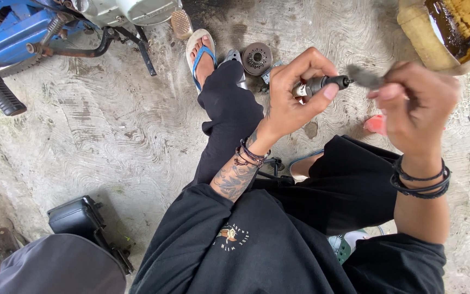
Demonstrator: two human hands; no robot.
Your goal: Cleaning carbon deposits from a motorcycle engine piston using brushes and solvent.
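Left hand [295,92] pinches a small dark cylindrical part [322,84] — right hand [417,100] rubs its tip with a blurred grey brush [364,77].

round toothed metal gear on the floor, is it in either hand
No, the round toothed metal gear lies on the concrete floor beside the sandalled foot.

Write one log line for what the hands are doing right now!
left hand: grips small dark cylindrical metal part | right hand: holds blurred grey brush-like piece at its tip | below: round toothed metal gear on concrete

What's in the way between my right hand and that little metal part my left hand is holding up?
Nothing visible. The left hand pinches the small dark cylindrical part in its fingertips. The right hand holds a blurred grey piece right at the part's tip; whether they touch cannot be told.
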